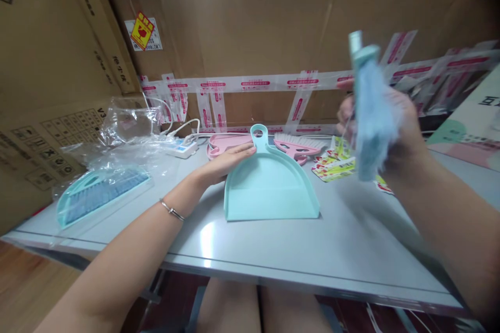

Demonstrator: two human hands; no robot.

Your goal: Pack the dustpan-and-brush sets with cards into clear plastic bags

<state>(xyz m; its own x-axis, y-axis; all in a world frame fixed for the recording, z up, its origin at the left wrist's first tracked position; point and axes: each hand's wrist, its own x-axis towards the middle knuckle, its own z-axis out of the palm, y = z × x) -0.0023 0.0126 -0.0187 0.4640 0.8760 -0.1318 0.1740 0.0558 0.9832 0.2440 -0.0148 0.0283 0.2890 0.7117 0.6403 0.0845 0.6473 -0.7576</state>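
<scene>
A small mint-green dustpan (pixel 269 187) lies flat on the grey table (pixel 304 260), its ring handle pointing away from me. My left hand (pixel 228 161) rests on the dustpan's left edge by the handle, fingers stretched out flat. My right hand (pixel 394 125) is raised above the table at the right, fingers closed around a blue hand brush (pixel 371 114) that is blurred by motion, bristles hanging down.
A bagged blue brush set (pixel 99 195) and loose clear plastic bags (pixel 128 122) lie at the left. Behind the dustpan sit a pink dustpan (pixel 226 143), a pink brush (pixel 299 145), a white power strip (pixel 182 148) and printed cards (pixel 336 166). Taped cardboard boxes wall the back.
</scene>
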